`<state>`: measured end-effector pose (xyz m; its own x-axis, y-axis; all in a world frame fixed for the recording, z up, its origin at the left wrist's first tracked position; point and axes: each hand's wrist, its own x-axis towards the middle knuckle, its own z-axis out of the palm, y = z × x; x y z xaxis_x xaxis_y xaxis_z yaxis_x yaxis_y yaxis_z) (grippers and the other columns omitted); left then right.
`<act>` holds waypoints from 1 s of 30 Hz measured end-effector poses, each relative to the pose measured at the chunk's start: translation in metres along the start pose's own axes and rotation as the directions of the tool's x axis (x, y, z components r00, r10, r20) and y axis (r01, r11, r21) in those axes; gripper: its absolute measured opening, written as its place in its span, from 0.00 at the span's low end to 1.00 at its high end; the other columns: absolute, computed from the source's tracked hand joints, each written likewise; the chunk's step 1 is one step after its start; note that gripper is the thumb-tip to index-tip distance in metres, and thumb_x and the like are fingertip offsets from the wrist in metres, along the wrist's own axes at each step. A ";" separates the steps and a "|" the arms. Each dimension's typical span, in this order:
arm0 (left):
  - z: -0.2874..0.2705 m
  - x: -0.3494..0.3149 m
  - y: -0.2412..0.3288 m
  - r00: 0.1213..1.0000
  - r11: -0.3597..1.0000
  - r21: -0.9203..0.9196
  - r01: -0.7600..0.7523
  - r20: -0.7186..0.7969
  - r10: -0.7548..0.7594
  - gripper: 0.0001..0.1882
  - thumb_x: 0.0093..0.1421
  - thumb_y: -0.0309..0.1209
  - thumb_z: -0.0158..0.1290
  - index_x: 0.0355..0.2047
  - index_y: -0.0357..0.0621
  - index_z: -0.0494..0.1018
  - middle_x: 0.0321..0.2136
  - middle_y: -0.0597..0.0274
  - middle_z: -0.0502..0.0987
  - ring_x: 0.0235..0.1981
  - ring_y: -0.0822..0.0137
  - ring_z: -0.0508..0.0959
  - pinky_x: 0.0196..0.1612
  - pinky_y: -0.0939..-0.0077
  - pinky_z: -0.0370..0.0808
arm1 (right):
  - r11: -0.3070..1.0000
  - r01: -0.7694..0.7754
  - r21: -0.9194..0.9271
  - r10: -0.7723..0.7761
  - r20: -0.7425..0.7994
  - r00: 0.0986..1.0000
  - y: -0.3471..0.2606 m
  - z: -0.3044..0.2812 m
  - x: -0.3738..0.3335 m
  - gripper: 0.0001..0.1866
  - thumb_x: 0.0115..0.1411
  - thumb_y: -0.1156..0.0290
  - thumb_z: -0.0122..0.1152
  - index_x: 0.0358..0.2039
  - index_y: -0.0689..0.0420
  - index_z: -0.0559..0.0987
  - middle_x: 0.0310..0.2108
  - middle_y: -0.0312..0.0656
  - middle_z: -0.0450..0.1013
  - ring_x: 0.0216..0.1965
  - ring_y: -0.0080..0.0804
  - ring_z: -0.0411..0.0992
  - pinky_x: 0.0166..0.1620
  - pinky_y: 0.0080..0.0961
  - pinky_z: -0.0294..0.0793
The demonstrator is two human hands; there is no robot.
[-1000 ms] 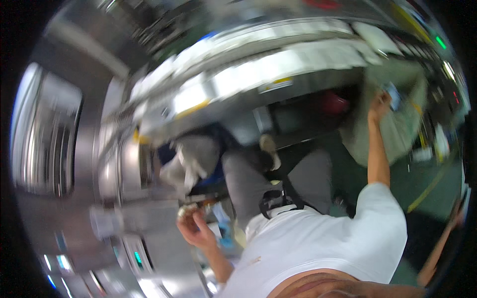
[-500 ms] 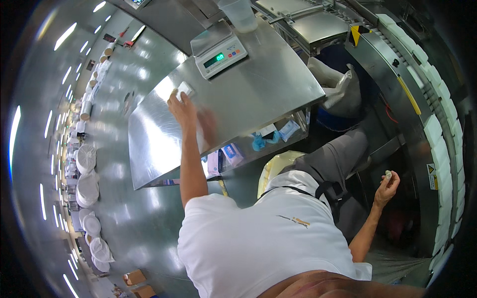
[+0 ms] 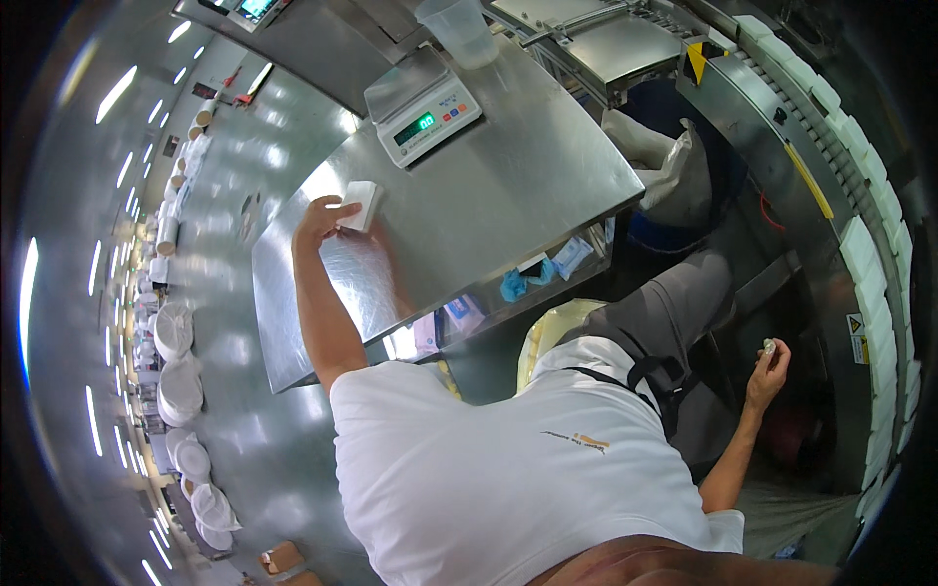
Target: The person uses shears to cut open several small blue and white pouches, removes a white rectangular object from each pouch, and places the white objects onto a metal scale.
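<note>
My left hand (image 3: 320, 217) is over the left part of the steel table (image 3: 518, 161), its thumb and fingers closed on the edge of a small white rectangular block (image 3: 361, 205). Its underside is hidden, so I cannot tell whether it touches the tabletop. Beyond the block stands a white digital scale (image 3: 430, 122) with a lit green display and a bare metal pan. Out to the right, beside the conveyor, my right hand (image 3: 768, 373) pinches a small pale lump (image 3: 769, 347), too small to name.
A clear plastic jug (image 3: 459, 34) stands behind the scale. Packets (image 3: 464, 311) and blue gloves (image 3: 518, 283) lie on the shelf below. At right, a curved conveyor (image 3: 831, 127) carries a row of white blocks (image 3: 860, 254). A lined blue bin (image 3: 674, 176) sits between table and conveyor.
My left hand has shifted left and turned, and the white block now stands out more fully at its fingers. My right hand keeps its pinch. The whole view has shifted slightly.
</note>
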<state>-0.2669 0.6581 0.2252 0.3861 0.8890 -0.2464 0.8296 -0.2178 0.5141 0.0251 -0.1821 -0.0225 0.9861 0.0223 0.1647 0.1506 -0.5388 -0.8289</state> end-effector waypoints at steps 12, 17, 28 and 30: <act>-0.013 -0.005 -0.009 0.981 1.000 -0.018 0.016 0.193 -0.012 0.33 0.52 0.43 0.69 0.53 0.34 0.76 0.41 0.55 0.80 0.39 0.58 0.80 0.35 0.63 0.77 | 0.994 0.097 -0.040 -0.099 -0.051 0.994 -0.049 0.006 0.017 0.09 0.70 0.68 0.59 0.46 0.58 0.78 0.38 0.42 0.75 0.38 0.31 0.74 0.43 0.29 0.75; 0.018 0.014 0.025 1.000 0.994 -0.109 0.024 0.020 -0.022 0.19 0.57 0.35 0.67 0.46 0.44 0.76 0.35 0.62 0.80 0.34 0.62 0.80 0.30 0.64 0.77 | 1.000 -0.001 0.029 0.004 -0.088 0.996 -0.037 -0.009 0.008 0.08 0.69 0.68 0.60 0.43 0.59 0.76 0.33 0.40 0.72 0.30 0.27 0.70 0.36 0.27 0.72; 0.067 -0.122 0.119 0.873 0.828 -0.493 -0.268 0.240 0.425 0.36 0.57 0.22 0.62 0.65 0.34 0.62 0.57 0.52 0.73 0.55 0.57 0.75 0.60 0.63 0.74 | 0.984 -0.059 0.167 0.040 0.112 0.993 -0.069 0.007 -0.010 0.10 0.67 0.71 0.61 0.45 0.60 0.76 0.37 0.41 0.75 0.36 0.27 0.75 0.42 0.28 0.76; 0.110 -0.138 0.153 0.721 0.782 -0.309 -0.541 0.309 0.620 0.37 0.53 0.23 0.65 0.63 0.35 0.64 0.53 0.54 0.74 0.54 0.63 0.75 0.60 0.67 0.73 | 0.960 -0.103 0.261 0.036 0.249 0.968 -0.100 0.023 -0.004 0.12 0.67 0.69 0.63 0.48 0.60 0.76 0.37 0.38 0.76 0.35 0.22 0.74 0.42 0.26 0.76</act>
<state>-0.1486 0.4580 0.2470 0.9175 0.3815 -0.1126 0.3158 -0.5265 0.7893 0.0078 -0.1088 0.0475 0.9772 0.2121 -0.0039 0.0613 -0.2997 -0.9521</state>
